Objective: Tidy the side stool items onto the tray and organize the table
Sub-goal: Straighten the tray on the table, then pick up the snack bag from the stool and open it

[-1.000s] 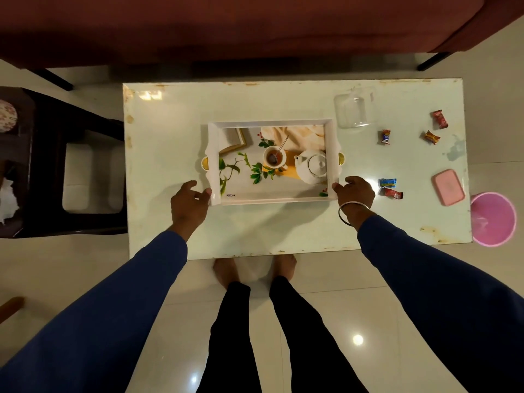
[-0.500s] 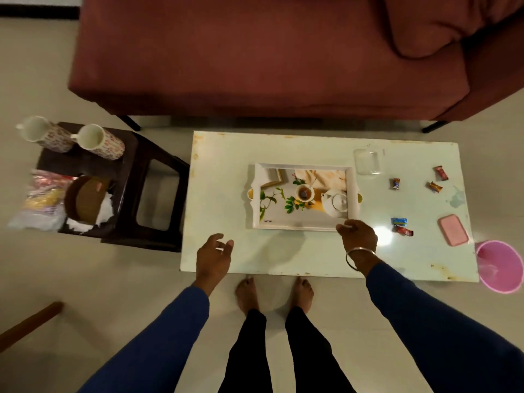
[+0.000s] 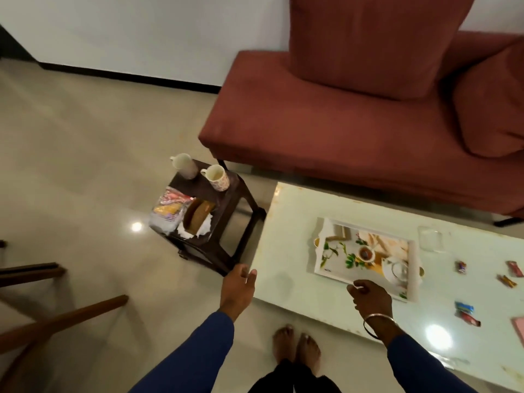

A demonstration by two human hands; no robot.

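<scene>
Two mugs (image 3: 198, 170) stand at the far edge of the side stool (image 3: 224, 222), up and to the left of the left hand (image 3: 238, 289); nearer that hand, on the stool's front part, lie a plastic snack packet (image 3: 167, 212) and a brown round thing on white tissue (image 3: 197, 219), which I cannot identify. The left hand hangs empty, fingers loosely spread, just off the table's (image 3: 283, 285) left corner and pointing toward the stool. It is clearly the nearer hand, so the reach for the stool items should be its job, going forward and leftward. The tray (image 3: 323, 251) lies to the right of that hand on the table, its long axis running along the table's length. The right hand (image 3: 371, 297), empty with fingers curled, rests at the tray's near edge; whether it touches the rim I cannot tell. Beyond it to the right, wrapped sweets (image 3: 465, 310) are scattered on the tabletop.
</scene>
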